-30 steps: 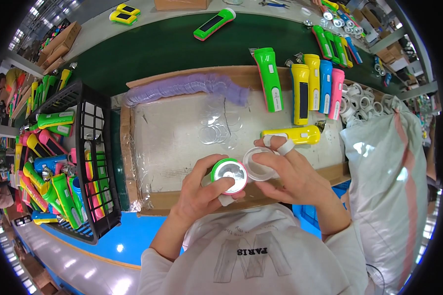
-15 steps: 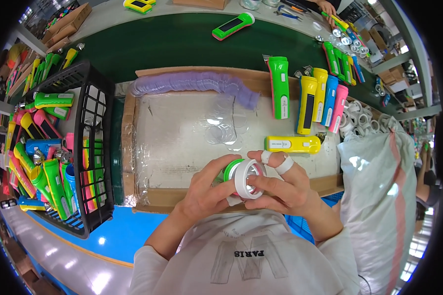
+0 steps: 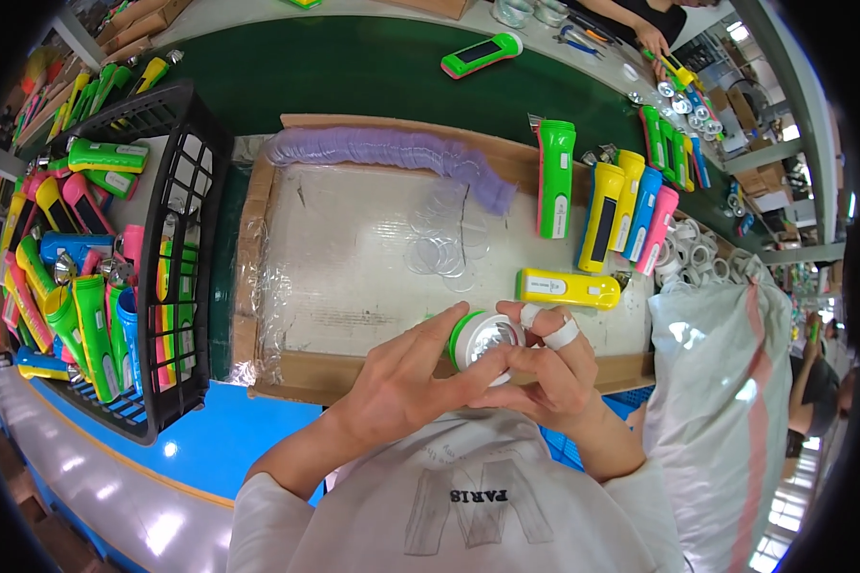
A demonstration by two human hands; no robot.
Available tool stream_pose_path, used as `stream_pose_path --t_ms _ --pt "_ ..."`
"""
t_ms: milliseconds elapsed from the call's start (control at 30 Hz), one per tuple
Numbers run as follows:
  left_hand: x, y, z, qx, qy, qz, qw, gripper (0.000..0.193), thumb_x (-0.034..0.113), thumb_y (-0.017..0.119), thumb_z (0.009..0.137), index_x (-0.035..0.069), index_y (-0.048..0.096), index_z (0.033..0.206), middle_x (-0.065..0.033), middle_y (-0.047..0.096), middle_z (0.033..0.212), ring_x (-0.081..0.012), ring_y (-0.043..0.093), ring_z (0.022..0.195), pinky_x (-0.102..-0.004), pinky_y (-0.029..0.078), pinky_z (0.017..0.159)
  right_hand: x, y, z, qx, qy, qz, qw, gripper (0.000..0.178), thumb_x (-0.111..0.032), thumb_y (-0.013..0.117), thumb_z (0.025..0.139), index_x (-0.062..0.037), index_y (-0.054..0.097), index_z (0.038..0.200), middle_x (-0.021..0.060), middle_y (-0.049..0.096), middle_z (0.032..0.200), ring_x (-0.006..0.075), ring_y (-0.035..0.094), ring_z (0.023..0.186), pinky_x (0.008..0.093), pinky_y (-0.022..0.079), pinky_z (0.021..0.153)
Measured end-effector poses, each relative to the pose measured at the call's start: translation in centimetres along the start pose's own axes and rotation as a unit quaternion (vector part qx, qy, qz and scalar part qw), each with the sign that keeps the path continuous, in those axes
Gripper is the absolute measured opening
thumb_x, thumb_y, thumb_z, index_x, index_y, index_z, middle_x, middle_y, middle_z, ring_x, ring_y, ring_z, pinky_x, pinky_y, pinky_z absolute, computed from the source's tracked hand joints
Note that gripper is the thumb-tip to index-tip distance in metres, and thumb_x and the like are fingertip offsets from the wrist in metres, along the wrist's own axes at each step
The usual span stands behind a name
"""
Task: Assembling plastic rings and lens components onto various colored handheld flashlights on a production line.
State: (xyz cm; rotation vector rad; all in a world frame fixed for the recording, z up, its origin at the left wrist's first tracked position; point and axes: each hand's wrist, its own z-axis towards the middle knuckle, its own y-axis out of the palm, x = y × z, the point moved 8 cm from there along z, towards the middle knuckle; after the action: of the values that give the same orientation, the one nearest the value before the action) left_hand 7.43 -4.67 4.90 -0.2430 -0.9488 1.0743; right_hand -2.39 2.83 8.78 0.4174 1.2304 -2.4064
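Observation:
Close to my body, a green flashlight (image 3: 456, 341) points its round head up between my hands, with a shiny silver reflector (image 3: 485, 340) showing inside. A white ring (image 3: 519, 331) sits around the rim of that head. My left hand (image 3: 397, 382) is wrapped round the flashlight, whose body is mostly hidden by the fingers. My right hand (image 3: 556, 382), with white tape bands on two fingers, presses thumb and fingers against the ring. Just beyond, a yellow flashlight (image 3: 569, 287) lies in the cardboard tray (image 3: 334, 248).
A row of clear purple-tinted discs (image 3: 382, 153) and loose clear discs (image 3: 440, 255) lie in the tray. Several flashlights (image 3: 600, 218) stand at its right. A black crate (image 3: 183, 382) full of flashlights is at left, a white sack (image 3: 702, 382) with white rings at right.
The white ring, tilted in front of the flashlight head before, now lies around its rim. My right fingers have shifted from inside the ring to its edge. The whole view has turned slightly.

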Motion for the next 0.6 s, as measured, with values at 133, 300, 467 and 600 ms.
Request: stream_pose_path --t_ms 133,300,467,600 --pt "0.2 0.0 -0.8 0.014 -0.023 0.026 0.999 0.036 0.015 0.070 0.078 0.020 0.063 0.113 -0.0247 0.059 0.115 -0.0300 0.068 0.090 -0.0338 0.060 0.070 -0.2 0.2 -0.6 0.013 0.004 -0.003 1.000 0.048 -0.032 0.090 0.059 0.0008 0.065 0.083 0.0181 0.063 0.100 0.0269 0.062 0.073 0.0303 0.049 0.055" --pt "0.5 0.3 -0.8 0.023 -0.030 0.029 0.999 0.031 0.016 0.069 0.079 0.019 0.064 0.109 -0.0248 0.059 0.113 -0.0291 0.068 0.089 -0.0320 0.059 0.069 -1.5 0.1 0.2 -0.174 0.063 -0.129 0.974 0.058 -0.027 0.085 0.067 0.0014 0.062 0.112 0.0192 0.061 0.100 0.0227 0.061 0.071 0.0281 0.050 0.056" --pt "1.2 0.6 -0.2 0.061 -0.012 0.064 0.996 0.017 0.016 0.069 0.079 0.017 0.066 0.095 -0.0255 0.060 0.109 -0.0318 0.068 0.088 -0.0346 0.060 0.073 -0.8 0.3 3.3 -0.333 0.098 -0.072 0.935 0.058 -0.010 0.075 0.072 -0.0017 0.055 0.125 0.0139 0.054 0.111 0.0261 0.060 0.084 0.0341 0.055 0.068" --pt "1.1 1.0 -0.3 0.069 -0.023 0.032 0.997 0.013 0.017 0.069 0.078 0.016 0.065 0.091 -0.0264 0.061 0.106 -0.0327 0.068 0.088 -0.0365 0.059 0.076 -2.3 0.8 3.5 -0.411 -0.053 -0.084 0.906 0.053 -0.002 0.067 0.074 -0.0067 0.055 0.126 0.0090 0.050 0.112 0.0325 0.056 0.103 0.0374 0.056 0.074"
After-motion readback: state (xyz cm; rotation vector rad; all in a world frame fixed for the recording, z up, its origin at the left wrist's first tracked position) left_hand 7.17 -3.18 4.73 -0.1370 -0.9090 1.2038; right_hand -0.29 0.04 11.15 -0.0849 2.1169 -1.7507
